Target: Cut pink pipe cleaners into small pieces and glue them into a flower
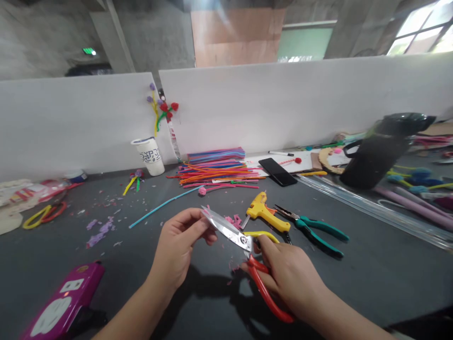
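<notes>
My right hand (292,274) grips a pair of scissors (230,232) by the handles, one red and one yellow. Their blades point up and to the left and lie close together. Thumb and fingers of my left hand (184,241) are pinched together right beside the blade tips. A trace of pink shows at the tips, but what the pinch holds is mostly hidden. Pink scraps (234,221) lie on the table just behind the blades. Beyond them rests a yellow glue gun (267,212), with green-handled pliers (314,229) to its right.
Bundled colored pipe cleaners (215,167) lie at the back, near a phone (278,172) and a white cup (148,157). A dark jug (382,151) stands back right. A purple power strip (67,302) sits front left; other scissors (44,215) and purple scraps (101,231) lie left.
</notes>
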Demonstrator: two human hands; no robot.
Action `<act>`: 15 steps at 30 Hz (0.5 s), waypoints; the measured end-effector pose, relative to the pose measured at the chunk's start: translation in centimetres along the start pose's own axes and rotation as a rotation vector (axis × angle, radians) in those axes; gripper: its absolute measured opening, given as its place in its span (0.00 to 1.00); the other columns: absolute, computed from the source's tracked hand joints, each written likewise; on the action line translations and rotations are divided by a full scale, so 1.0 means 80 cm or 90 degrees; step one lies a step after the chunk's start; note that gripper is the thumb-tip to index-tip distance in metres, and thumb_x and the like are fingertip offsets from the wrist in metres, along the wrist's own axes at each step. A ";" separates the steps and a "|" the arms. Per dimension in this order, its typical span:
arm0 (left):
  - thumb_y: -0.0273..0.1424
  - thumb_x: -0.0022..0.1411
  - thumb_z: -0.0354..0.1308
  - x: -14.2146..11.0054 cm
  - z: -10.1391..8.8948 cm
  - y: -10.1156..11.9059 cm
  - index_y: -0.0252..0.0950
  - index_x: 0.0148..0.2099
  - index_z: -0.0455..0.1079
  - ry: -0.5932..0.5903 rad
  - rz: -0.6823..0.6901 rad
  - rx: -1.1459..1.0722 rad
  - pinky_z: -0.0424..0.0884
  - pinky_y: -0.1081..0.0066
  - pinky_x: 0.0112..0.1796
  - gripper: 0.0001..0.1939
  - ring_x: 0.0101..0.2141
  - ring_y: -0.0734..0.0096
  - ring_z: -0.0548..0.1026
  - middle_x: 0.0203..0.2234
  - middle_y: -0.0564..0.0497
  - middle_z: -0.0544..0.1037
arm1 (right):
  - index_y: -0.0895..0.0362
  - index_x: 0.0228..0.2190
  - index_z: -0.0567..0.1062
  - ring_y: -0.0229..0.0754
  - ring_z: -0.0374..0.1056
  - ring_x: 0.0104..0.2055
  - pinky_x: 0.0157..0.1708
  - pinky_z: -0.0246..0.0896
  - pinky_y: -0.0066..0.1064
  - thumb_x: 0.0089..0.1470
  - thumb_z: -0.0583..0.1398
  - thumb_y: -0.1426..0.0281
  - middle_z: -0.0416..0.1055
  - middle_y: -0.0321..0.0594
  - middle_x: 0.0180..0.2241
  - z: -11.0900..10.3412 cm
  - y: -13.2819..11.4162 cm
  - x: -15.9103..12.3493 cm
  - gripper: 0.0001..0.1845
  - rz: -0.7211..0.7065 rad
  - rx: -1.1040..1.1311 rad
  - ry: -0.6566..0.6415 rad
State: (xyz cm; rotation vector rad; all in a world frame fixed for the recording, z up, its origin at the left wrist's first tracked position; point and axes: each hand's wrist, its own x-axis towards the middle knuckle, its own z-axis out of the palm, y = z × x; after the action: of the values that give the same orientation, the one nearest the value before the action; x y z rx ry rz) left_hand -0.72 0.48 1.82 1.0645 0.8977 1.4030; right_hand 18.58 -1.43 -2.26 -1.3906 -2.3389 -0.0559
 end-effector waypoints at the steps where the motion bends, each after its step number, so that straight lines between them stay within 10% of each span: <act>1: 0.25 0.51 0.60 0.000 0.000 0.000 0.35 0.26 0.73 0.000 -0.002 0.000 0.67 0.81 0.23 0.02 0.20 0.80 0.70 0.18 0.56 0.74 | 0.57 0.27 0.64 0.43 0.67 0.19 0.19 0.47 0.29 0.56 0.44 0.51 0.68 0.37 0.17 0.000 0.000 0.000 0.23 -0.002 -0.001 0.002; 15: 0.26 0.51 0.60 0.001 -0.006 0.003 0.35 0.28 0.73 -0.019 0.010 0.021 0.67 0.80 0.23 0.01 0.20 0.80 0.71 0.20 0.55 0.75 | 0.56 0.25 0.64 0.42 0.65 0.16 0.17 0.41 0.28 0.55 0.44 0.50 0.67 0.37 0.15 -0.003 -0.004 0.000 0.25 0.000 -0.030 0.005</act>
State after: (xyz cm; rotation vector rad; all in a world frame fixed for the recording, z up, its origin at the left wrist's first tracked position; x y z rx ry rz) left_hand -1.24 0.53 1.87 1.1164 0.8952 1.3855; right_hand 18.44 -1.66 -1.98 -1.4105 -2.3442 -0.1167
